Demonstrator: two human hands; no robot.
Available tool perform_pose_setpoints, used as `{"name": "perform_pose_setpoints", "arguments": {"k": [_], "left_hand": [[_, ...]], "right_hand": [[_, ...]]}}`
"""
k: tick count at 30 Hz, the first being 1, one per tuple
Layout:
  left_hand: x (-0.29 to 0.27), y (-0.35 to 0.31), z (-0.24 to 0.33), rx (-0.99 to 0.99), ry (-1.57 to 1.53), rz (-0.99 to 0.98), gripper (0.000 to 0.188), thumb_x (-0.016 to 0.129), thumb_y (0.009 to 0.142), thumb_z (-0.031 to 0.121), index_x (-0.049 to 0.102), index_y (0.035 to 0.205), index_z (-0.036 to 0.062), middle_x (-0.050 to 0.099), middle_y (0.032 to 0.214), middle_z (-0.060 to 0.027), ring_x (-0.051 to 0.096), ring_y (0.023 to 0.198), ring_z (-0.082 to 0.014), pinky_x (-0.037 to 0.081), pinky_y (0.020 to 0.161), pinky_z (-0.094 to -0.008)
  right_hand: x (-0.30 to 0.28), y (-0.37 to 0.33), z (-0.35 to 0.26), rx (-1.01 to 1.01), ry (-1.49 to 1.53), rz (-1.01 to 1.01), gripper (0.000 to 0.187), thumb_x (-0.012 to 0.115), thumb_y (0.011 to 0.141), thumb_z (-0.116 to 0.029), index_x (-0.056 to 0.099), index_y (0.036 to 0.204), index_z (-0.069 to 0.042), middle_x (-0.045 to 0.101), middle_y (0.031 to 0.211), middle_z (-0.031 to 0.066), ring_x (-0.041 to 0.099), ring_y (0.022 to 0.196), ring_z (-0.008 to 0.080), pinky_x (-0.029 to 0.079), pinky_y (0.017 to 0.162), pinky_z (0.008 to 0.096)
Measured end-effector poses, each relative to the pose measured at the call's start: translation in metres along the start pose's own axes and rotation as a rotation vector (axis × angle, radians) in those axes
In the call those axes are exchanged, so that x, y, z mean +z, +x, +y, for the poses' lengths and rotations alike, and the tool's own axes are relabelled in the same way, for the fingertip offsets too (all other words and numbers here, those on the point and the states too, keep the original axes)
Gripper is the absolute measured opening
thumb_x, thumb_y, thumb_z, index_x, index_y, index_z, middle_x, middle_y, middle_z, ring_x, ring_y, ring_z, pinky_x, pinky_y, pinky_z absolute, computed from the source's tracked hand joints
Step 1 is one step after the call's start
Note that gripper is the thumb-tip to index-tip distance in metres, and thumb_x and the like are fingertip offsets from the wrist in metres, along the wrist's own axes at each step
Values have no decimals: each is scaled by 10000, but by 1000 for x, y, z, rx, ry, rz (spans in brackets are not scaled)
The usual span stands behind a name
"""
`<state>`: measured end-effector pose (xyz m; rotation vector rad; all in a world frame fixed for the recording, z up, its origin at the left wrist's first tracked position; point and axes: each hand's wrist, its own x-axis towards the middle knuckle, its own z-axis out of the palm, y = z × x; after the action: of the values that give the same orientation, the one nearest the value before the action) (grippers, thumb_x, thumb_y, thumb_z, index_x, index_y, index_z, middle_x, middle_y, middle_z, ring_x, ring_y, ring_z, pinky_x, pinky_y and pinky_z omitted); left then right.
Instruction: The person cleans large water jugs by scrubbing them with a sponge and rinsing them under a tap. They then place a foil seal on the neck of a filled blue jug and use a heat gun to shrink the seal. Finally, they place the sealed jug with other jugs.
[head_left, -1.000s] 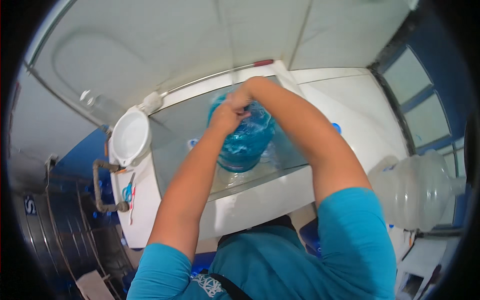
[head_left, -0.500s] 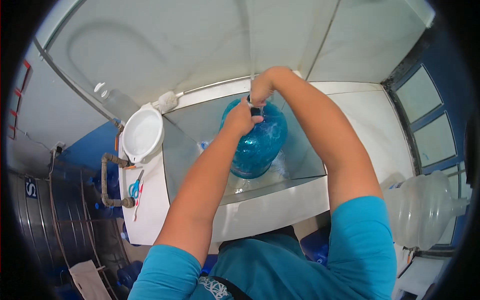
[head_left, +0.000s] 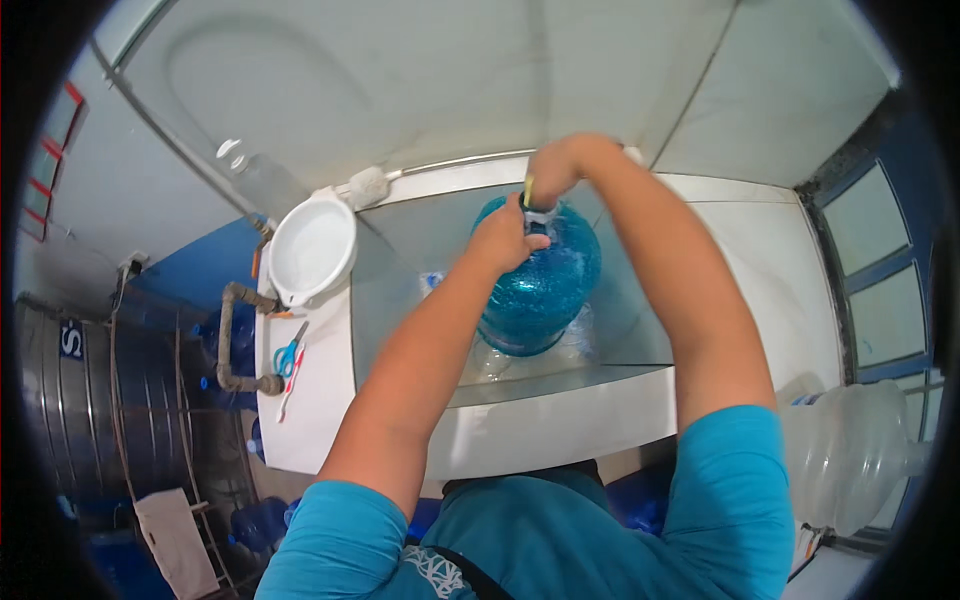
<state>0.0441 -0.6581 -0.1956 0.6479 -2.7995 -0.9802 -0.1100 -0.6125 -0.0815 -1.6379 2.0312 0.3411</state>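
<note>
Here, nearest: left hand (head_left: 505, 238) cupped on the shoulder of the blue water jug (head_left: 540, 285), which stands upright in the glass-walled tray (head_left: 400, 300) on the white bench (head_left: 320, 400). Beyond: right hand (head_left: 552, 172) closed over the neck, seemingly gripping a small yellow-handled tool (head_left: 528, 192). Room opens rightward.

A glittery blue water jug (head_left: 540, 285), white bowl (head_left: 310, 250), blue-handled scissors (head_left: 288, 356), and teal sleeves (head_left: 730, 480).
</note>
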Motion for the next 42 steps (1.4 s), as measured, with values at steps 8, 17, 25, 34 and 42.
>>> {"name": "perform_pose_setpoints", "arguments": {"k": [8,17,25,34,42], "left_hand": [[-41,-92,-45,-118,-347,230,810,757,791,325,356,1426,22,601,1223,-242,629,1054,-398,497,936,-451],[-70,-114,-124,-202,93,134,530,635,911,353,509,1332,57,604,1179,-249,590,1102,-395,465,956,-453],[-98,-37,-91,-691,333,-346,598,474,958,558,594,1282,70,683,1161,-173,638,1089,-352,504,918,-448],[-15,26,-5,544,323,160,489,621,847,431,630,1166,61,655,1074,-181,648,951,-398,503,863,-490],[27,79,-7,309,404,299,288,585,866,312,684,1083,150,682,1117,-129,650,1019,-352,513,886,-466]], "right_hand": [[-48,39,-119,-286,339,97,396,630,723,-219,693,1087,-76,702,916,103,656,811,237,545,699,384],[4,86,-144,-461,466,496,449,654,790,-191,602,1200,-15,651,1127,194,618,1049,309,497,888,397],[42,0,5,264,1180,537,111,601,916,-144,642,941,-44,648,900,66,637,772,148,556,672,298],[7,0,-3,-7,985,655,146,597,826,-136,699,824,-32,673,729,129,641,657,209,515,588,354],[42,-11,7,4,436,877,224,751,703,-103,731,924,-73,724,874,142,702,818,247,561,748,379]]}}
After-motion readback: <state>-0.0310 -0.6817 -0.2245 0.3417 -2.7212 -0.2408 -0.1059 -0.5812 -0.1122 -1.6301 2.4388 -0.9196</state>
